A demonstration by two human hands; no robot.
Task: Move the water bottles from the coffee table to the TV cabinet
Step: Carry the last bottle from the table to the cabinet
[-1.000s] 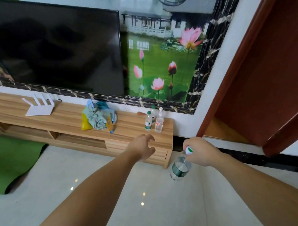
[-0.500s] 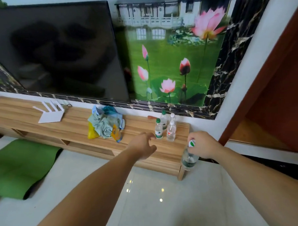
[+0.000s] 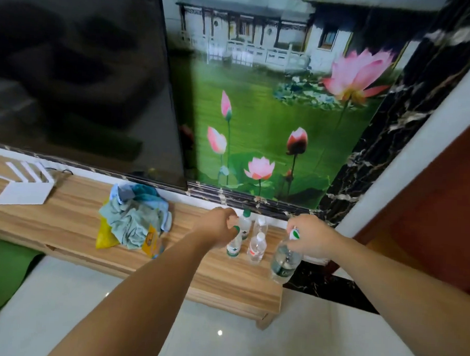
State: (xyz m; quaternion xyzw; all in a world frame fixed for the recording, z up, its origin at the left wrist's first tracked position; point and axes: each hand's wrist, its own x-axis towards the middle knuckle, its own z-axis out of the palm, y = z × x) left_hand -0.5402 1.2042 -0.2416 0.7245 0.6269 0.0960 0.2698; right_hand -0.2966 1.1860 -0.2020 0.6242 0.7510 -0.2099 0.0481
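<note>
while a second ago the person stood back from the tv cabinet (image 3: pixel 65 224) with the floor between, both hands now reach over its right end, so the drop-off looks close. the right hand (image 3: pixel 310 239) has its fingers wrapped around the neck of a water bottle (image 3: pixel 284 263), which hangs tilted just off the cabinet's right edge, not yet set down. the left hand (image 3: pixel 218 228) is loosely curled and holds nothing, hovering right beside the green cap of one standing bottle (image 3: pixel 233 247). four bottles seem to stand there already, near the wall, close together. a heap of cloth (image 3: pixel 132 221) and a white router (image 3: pixel 26 193) lie well to the left. the bare wood right of the group looks like the natural spot for the bottle.
</note>
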